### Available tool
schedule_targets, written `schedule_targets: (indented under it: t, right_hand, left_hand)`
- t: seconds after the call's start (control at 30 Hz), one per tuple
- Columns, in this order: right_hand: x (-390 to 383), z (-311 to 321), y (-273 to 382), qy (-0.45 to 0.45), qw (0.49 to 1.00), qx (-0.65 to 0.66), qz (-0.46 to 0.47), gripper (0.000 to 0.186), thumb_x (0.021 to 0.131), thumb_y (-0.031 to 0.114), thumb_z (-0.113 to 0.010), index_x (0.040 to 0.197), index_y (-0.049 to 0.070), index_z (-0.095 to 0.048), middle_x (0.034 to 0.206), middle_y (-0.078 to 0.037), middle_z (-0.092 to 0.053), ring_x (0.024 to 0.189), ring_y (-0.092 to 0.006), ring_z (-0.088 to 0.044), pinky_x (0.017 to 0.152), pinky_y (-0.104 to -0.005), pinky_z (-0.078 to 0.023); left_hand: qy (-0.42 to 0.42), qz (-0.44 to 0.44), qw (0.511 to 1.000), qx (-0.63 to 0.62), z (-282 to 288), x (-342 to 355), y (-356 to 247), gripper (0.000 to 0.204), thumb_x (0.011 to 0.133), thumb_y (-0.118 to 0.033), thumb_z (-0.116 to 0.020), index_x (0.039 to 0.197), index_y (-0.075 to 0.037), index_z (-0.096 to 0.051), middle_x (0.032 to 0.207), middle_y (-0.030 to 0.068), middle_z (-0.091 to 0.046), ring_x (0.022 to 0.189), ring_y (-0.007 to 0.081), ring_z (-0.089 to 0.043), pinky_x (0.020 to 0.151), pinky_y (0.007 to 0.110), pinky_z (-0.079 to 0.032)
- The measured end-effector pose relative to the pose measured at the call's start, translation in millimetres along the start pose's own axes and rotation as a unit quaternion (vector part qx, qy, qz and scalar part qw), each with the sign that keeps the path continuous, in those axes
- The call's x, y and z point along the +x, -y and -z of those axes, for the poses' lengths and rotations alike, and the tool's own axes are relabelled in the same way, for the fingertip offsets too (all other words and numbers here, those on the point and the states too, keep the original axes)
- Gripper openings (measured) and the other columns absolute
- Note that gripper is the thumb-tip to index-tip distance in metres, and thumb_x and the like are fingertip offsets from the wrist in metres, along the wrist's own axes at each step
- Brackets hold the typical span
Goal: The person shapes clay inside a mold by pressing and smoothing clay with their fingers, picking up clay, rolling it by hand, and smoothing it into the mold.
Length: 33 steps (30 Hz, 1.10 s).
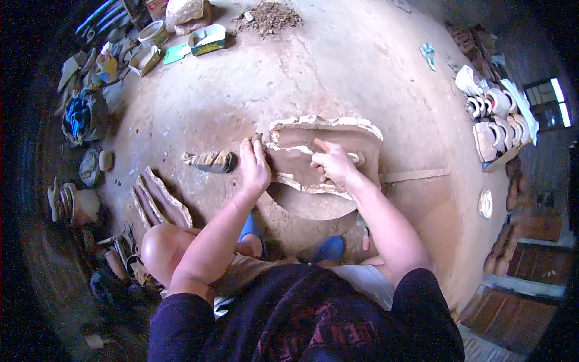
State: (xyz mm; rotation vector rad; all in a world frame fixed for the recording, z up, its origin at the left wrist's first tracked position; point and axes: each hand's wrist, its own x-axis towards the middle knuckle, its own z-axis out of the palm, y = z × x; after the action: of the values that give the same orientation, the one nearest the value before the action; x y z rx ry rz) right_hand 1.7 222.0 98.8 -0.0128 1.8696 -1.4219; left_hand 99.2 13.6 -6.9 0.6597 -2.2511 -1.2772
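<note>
Down over the trough, set on a pale disc, with the left hand opened flat at the trough's left end, fingers straight and close together! And in over the trough's middle with the right hand, half curled, index finger out toward the far channel, too hidden to tell of any hold. Left of the trough, a bundle; right of it, a strip; on its near side, blue slippers.

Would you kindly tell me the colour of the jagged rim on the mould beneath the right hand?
The jagged rim is creamy white, clearest in the head view.
</note>
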Motion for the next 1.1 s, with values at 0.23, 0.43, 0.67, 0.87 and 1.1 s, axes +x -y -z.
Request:
schedule_targets:
  t: [0.23,0.43,0.67,0.87,1.1]
  right_hand:
    - [1.3,-34.6,29.0,0.020,0.991,-0.127,0.020,0.083,0.083,0.009,-0.063,0.159,-0.005,-0.034,0.081,-0.003,-0.066,0.063,-0.0072,-0.056,0.048,-0.0269,-0.048]
    - [2.4,-52.0,40.3,-0.011,0.910,-0.397,0.116,0.077,0.079,0.020,-0.068,0.150,-0.006,-0.050,0.098,-0.019,-0.076,0.084,-0.0242,-0.073,0.078,-0.0350,-0.059]
    - [26.9,-74.7,54.8,0.054,0.909,-0.380,0.166,0.071,0.081,0.018,-0.068,0.148,-0.003,-0.055,0.102,-0.013,-0.074,0.080,-0.0173,-0.069,0.076,-0.0303,-0.056]
    - [27.3,-56.2,104.4,-0.025,0.924,-0.270,0.269,0.055,0.093,0.017,-0.070,0.146,0.004,-0.059,0.096,-0.003,-0.069,0.076,-0.0134,-0.064,0.070,-0.0292,-0.054]
    - [-5.4,-20.4,140.6,0.078,0.712,-0.489,0.497,0.025,0.096,0.025,-0.068,0.110,0.004,-0.069,0.105,-0.017,-0.065,0.103,-0.0377,-0.066,0.087,-0.0457,-0.056]
  left_hand:
    - [-0.008,-0.017,1.000,0.010,3.4,-3.2,5.5,0.047,0.112,-0.030,-0.038,0.137,0.006,-0.054,0.136,0.0315,-0.055,0.128,0.0475,-0.051,0.112,0.050,-0.039]
    - [-0.009,0.018,1.000,0.006,9.6,-5.0,-23.3,0.045,0.112,-0.029,-0.037,0.138,0.003,-0.056,0.134,0.0293,-0.055,0.127,0.0469,-0.051,0.112,0.050,-0.039]
    - [-0.072,-0.030,0.997,-0.004,10.5,7.8,-14.4,0.037,0.111,-0.026,-0.043,0.126,0.003,-0.059,0.125,0.0279,-0.058,0.119,0.0463,-0.054,0.104,0.052,-0.043]
    - [0.024,-0.037,0.988,-0.149,32.2,56.4,-67.4,0.040,0.108,-0.035,-0.056,0.114,0.003,-0.066,0.098,0.0179,-0.067,0.093,0.0339,-0.065,0.088,0.044,-0.050]
    - [0.363,0.163,0.836,-0.378,70.6,78.0,-115.1,0.043,0.107,-0.052,-0.054,0.104,-0.012,-0.069,0.081,-0.0040,-0.062,0.070,0.0052,-0.053,0.063,0.023,-0.040]
